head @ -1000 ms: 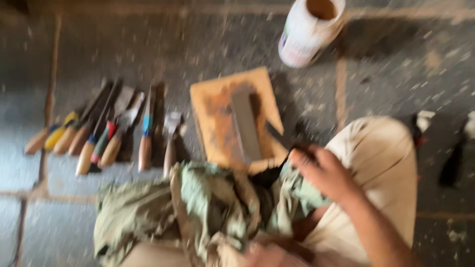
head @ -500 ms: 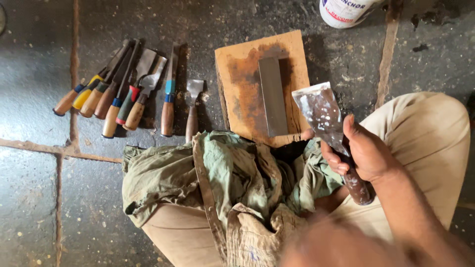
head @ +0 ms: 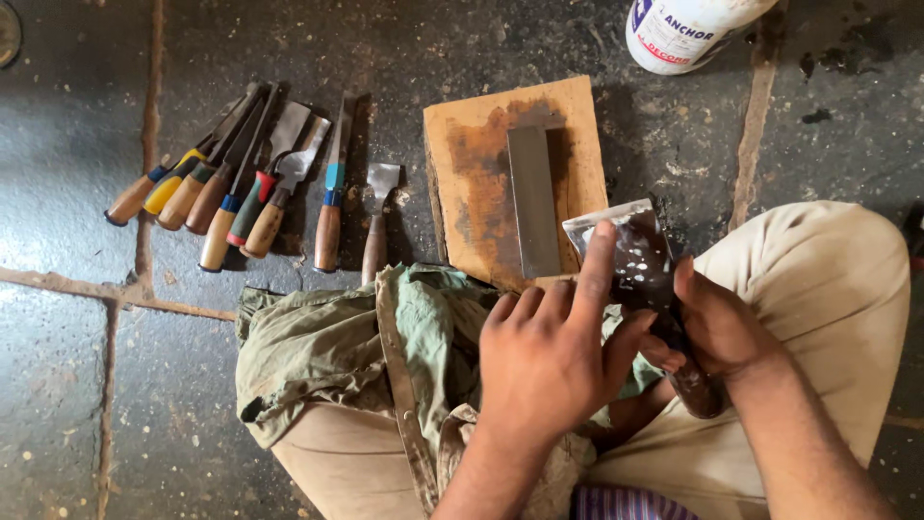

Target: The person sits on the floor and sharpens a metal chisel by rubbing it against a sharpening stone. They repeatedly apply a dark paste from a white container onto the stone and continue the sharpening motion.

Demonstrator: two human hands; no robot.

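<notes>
Leftmost, on the dark stone floor (head: 77, 144), lies a fanned row of chisels (head: 231, 188) with wooden and coloured handles, blades pointing away from the person; beside them, slightly apart, a blue-banded chisel (head: 332, 193) and a short wide-bladed chisel (head: 377, 221). Next, a rumpled green cloth (head: 346, 347) drapes over the person's lap and tan trousers (head: 818, 289). Centre, a stained wooden board (head: 472, 164) carries a long grey sharpening stone (head: 534, 197) set lengthwise; dark wet marks surround the stone, which suggests honing work has been going on there. Left hand (head: 544, 361): index finger extended and pressed flat on the left part of the broad chisel blade (head: 630, 255), remaining fingers curled loosely together below it. The blade is held over the lap, just off the board's near right corner, not touching the stone; its face is dark with pale specks, its far edge bright. Right hand (head: 712, 327): fingers wrapped closed around the chisel's dark handle (head: 698, 390), thumb lying against the blade's right side. Upper right, a white plastic tub (head: 688, 29) stands on the floor, well apart. By judgement, the blade is under inspection or wiping between passes; whether its edge is finished cannot be told, and the laid-out tools sit untouched.
</notes>
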